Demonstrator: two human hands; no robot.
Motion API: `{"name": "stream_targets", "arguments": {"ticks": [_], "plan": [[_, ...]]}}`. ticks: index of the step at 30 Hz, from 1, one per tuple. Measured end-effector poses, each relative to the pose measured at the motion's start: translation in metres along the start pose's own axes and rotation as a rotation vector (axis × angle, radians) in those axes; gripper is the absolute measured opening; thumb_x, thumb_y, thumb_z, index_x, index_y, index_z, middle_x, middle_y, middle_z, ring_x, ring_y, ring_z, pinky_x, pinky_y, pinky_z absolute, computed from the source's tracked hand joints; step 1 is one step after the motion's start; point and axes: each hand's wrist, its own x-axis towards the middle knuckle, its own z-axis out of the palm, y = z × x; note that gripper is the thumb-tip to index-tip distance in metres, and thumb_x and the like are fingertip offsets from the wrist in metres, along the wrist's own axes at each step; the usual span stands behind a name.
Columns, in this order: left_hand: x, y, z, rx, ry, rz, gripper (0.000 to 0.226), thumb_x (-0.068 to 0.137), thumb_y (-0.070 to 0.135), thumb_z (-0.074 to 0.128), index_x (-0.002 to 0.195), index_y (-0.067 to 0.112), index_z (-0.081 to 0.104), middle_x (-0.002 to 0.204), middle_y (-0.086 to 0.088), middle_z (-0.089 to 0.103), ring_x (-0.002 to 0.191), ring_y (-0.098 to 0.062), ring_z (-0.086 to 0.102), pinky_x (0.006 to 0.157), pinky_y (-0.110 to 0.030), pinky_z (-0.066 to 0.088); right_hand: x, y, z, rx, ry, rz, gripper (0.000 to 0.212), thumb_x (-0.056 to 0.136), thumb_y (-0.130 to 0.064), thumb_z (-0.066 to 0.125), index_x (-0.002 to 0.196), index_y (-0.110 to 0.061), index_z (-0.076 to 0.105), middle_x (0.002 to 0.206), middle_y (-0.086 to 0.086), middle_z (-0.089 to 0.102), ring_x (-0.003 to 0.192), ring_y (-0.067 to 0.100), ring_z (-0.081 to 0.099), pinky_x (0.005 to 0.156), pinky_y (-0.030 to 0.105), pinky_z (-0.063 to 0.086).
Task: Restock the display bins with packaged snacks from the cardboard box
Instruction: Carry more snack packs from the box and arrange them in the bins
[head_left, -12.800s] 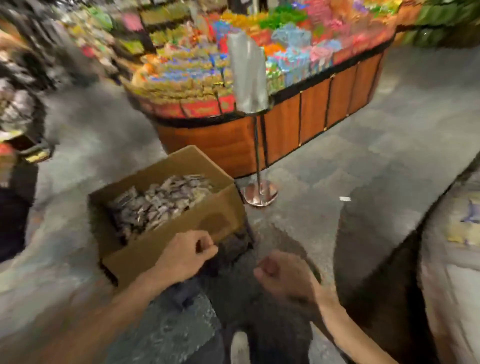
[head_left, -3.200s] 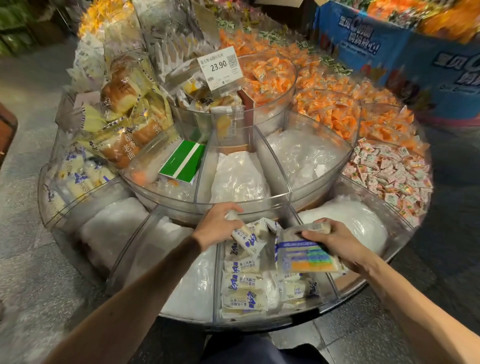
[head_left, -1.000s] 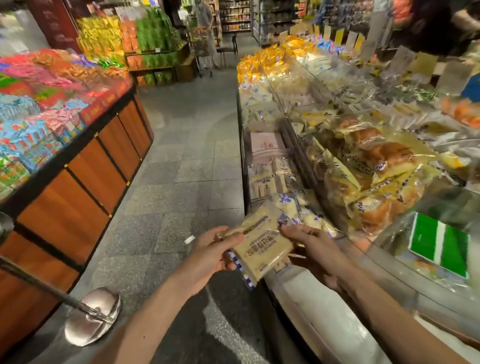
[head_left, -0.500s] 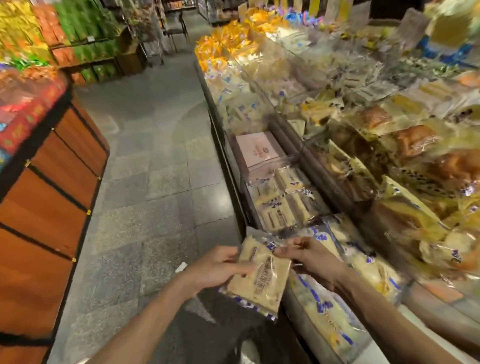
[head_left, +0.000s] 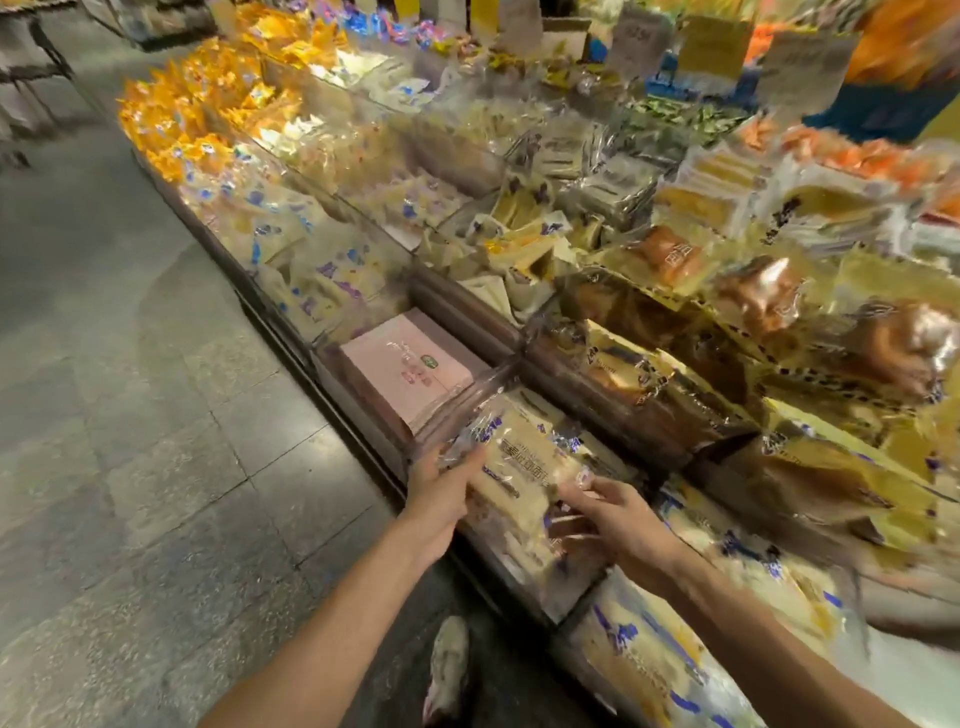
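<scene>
A pale yellow snack packet (head_left: 524, 460) with blue print is held between both hands over a clear display bin (head_left: 519, 551) at the front of the long stand. My left hand (head_left: 441, 478) grips its left edge. My right hand (head_left: 613, 514) holds its lower right corner with fingers curled under it. The bin below holds similar packets, partly hidden by the hands. The cardboard box is out of view.
A pink flat box (head_left: 410, 369) lies in the neighbouring bin to the left. Bread loaves in clear bags (head_left: 769, 312) fill the upper tier on the right. Grey tiled aisle floor (head_left: 156, 441) spreads to the left. My shoe (head_left: 449, 660) stands close to the stand's base.
The view has swung right and closer to the stand. Both hands have carried the packet forward from over the aisle to above the bin.
</scene>
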Motion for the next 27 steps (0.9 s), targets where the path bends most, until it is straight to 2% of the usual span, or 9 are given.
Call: {"name": "stream_targets", "arguments": {"ticks": [3, 5, 7, 9, 11, 14, 17, 21, 27], "plan": [[0.055, 0.004, -0.001, 0.106, -0.008, -0.09, 0.033, 0.09, 0.028, 0.074, 0.116, 0.021, 0.056, 0.107, -0.002, 0.072, 0.091, -0.016, 0.068, 0.079, -0.034, 0.052, 0.046, -0.001, 0.013, -0.041, 0.304, -0.07, 0.029, 0.092, -0.021, 0.071, 0.095, 0.007, 0.062, 0.066, 0.007, 0.066, 0.055, 0.018, 0.065, 0.052, 0.029, 0.049], [0.087, 0.011, -0.003, 0.439, 0.025, 0.013, 0.027, 0.091, 0.038, 0.071, 0.108, 0.021, 0.059, 0.102, -0.002, 0.07, 0.078, -0.015, 0.067, 0.066, -0.032, 0.054, 0.073, -0.006, 0.02, -0.077, 0.465, -0.062, 0.039, 0.091, -0.02, 0.074, 0.105, 0.014, 0.061, 0.065, 0.007, 0.068, 0.052, 0.016, 0.063, 0.048, 0.027, 0.048], [0.112, 0.021, -0.005, 0.764, -0.03, 0.186, 0.03, 0.091, 0.044, 0.068, 0.111, 0.025, 0.056, 0.114, 0.002, 0.064, 0.09, -0.014, 0.063, 0.074, -0.029, 0.049, 0.093, -0.013, 0.026, -0.091, 0.563, -0.04, 0.043, 0.09, -0.022, 0.075, 0.117, 0.004, 0.054, 0.077, 0.008, 0.069, 0.057, 0.015, 0.064, 0.046, 0.026, 0.049], [0.134, 0.03, -0.005, 0.905, -0.188, 0.255, 0.049, 0.092, 0.042, 0.067, 0.133, 0.027, 0.045, 0.124, 0.011, 0.053, 0.109, -0.011, 0.054, 0.085, -0.021, 0.04, 0.107, -0.019, 0.032, -0.16, 0.57, -0.001, 0.055, 0.086, -0.028, 0.078, 0.124, -0.01, 0.042, 0.097, 0.006, 0.064, 0.072, 0.015, 0.064, 0.052, 0.025, 0.05], [0.15, 0.035, -0.003, 1.077, -0.358, 0.33, 0.054, 0.092, 0.042, 0.067, 0.138, 0.032, 0.041, 0.124, 0.015, 0.05, 0.113, -0.008, 0.049, 0.086, -0.013, 0.037, 0.117, -0.017, 0.034, -0.391, 0.536, 0.028, 0.068, 0.08, -0.032, 0.084, 0.129, -0.017, 0.038, 0.111, 0.004, 0.061, 0.087, 0.017, 0.062, 0.06, 0.024, 0.047], [0.178, 0.032, 0.003, 1.486, -0.513, 0.491, 0.053, 0.092, 0.041, 0.067, 0.139, 0.021, 0.051, 0.127, -0.004, 0.054, 0.119, -0.026, 0.054, 0.096, -0.034, 0.046, 0.134, -0.016, 0.04, -0.701, 0.579, 0.07, 0.056, 0.086, -0.034, 0.077, 0.128, -0.014, 0.045, 0.101, 0.001, 0.065, 0.08, 0.015, 0.058, 0.063, 0.026, 0.041], [0.187, 0.038, 0.018, 1.922, -0.5, 0.774, 0.04, 0.098, 0.036, 0.059, 0.131, 0.016, 0.053, 0.117, -0.012, 0.06, 0.104, -0.034, 0.066, 0.084, -0.04, 0.055, 0.145, -0.016, 0.043, -0.833, 0.657, 0.06, 0.048, 0.092, -0.038, 0.067, 0.13, -0.014, 0.048, 0.097, 0.004, 0.07, 0.084, 0.023, 0.065, 0.067, 0.031, 0.044], [0.197, 0.041, 0.028, 2.067, -0.519, 0.898, 0.039, 0.099, 0.034, 0.056, 0.132, 0.013, 0.052, 0.122, -0.014, 0.059, 0.099, -0.031, 0.069, 0.079, -0.037, 0.055, 0.153, -0.016, 0.042, -0.858, 0.671, 0.067, 0.053, 0.089, -0.044, 0.069, 0.131, -0.018, 0.053, 0.105, 0.006, 0.073, 0.092, 0.025, 0.068, 0.072, 0.032, 0.051], [0.179, 0.069, 0.044, 1.861, -0.574, 0.685, 0.039, 0.096, 0.038, 0.059, 0.131, 0.021, 0.054, 0.132, -0.008, 0.044, 0.103, -0.032, 0.062, 0.082, -0.041, 0.052, 0.124, -0.014, 0.041, -0.771, 0.674, 0.019, 0.062, 0.086, -0.048, 0.072, 0.134, -0.02, 0.043, 0.11, 0.006, 0.071, 0.092, 0.027, 0.067, 0.077, 0.038, 0.054]]}}
